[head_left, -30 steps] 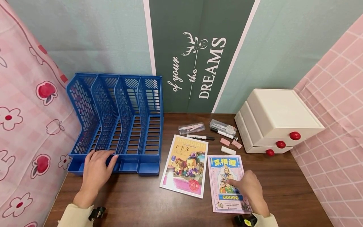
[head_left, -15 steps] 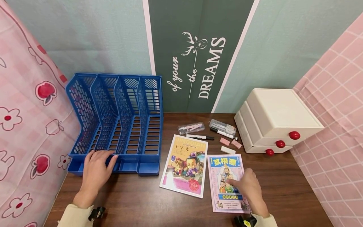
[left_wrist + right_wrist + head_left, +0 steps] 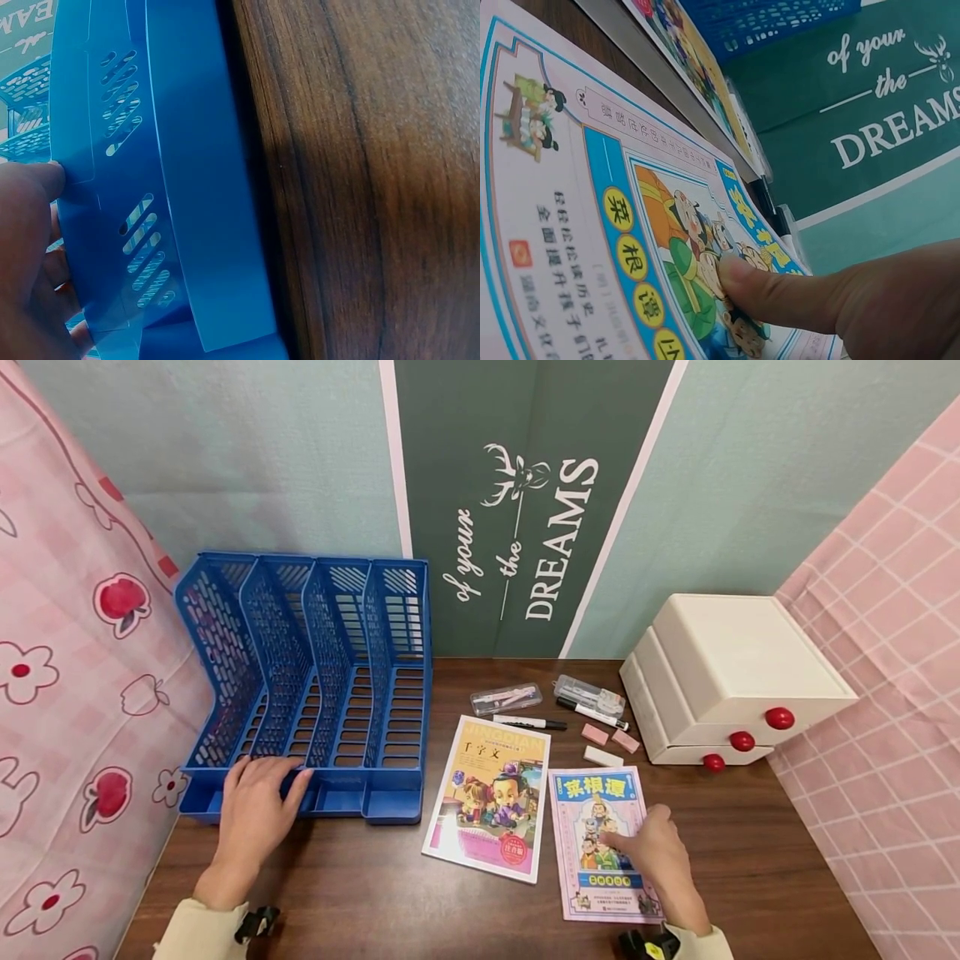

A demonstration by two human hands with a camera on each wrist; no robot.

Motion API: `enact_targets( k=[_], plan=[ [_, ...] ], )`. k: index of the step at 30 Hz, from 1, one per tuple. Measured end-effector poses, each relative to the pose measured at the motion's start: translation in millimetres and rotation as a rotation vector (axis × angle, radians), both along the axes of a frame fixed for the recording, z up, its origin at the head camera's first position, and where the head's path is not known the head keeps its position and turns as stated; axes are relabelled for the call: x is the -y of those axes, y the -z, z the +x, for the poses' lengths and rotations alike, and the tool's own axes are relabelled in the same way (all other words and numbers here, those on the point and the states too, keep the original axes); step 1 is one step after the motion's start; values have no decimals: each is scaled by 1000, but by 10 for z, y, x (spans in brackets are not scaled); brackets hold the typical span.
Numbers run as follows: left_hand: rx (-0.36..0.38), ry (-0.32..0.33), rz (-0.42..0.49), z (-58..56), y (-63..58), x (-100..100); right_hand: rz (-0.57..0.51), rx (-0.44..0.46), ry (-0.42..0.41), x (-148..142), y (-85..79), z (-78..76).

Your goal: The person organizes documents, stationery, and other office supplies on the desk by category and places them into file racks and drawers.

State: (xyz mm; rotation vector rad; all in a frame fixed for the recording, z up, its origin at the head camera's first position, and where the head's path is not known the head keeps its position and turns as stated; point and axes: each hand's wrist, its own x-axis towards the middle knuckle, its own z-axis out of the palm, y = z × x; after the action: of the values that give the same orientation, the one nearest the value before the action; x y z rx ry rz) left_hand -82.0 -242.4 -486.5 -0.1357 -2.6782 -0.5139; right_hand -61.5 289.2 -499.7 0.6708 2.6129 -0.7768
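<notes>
My left hand (image 3: 257,806) holds the front rim of a blue plastic file rack (image 3: 397,768). In the left wrist view, the thumb (image 3: 51,178) lies at the rim's edge and the other fingers reach behind the wall. My right hand (image 3: 663,860) holds a pink-bordered book (image 3: 573,868) by its right side, lying on the table. Its thumb (image 3: 772,292) presses on the cover picture, while the other fingers are hidden from the right wrist view. A yellow-and-pink picture book (image 3: 491,802) lies just left of the pink one.
Behind the books lie a white eraser (image 3: 603,757), two pink erasers (image 3: 596,735), two markers (image 3: 528,722) and two clear cases (image 3: 506,699). A white drawer box (image 3: 750,652) with red knobs stands at the right. Printed curtains (image 3: 75,693) enclose the wooden table (image 3: 360,893).
</notes>
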Motion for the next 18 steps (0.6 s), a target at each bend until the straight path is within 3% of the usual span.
enact_targets(
  k=[7,18],
  plan=[
    [-10,5,2,2,11,5,-19,-36,35,2,31,9],
    [-9,6,1,-3,12,-1,37,-66,-32,-10,28,-1]
  ],
)
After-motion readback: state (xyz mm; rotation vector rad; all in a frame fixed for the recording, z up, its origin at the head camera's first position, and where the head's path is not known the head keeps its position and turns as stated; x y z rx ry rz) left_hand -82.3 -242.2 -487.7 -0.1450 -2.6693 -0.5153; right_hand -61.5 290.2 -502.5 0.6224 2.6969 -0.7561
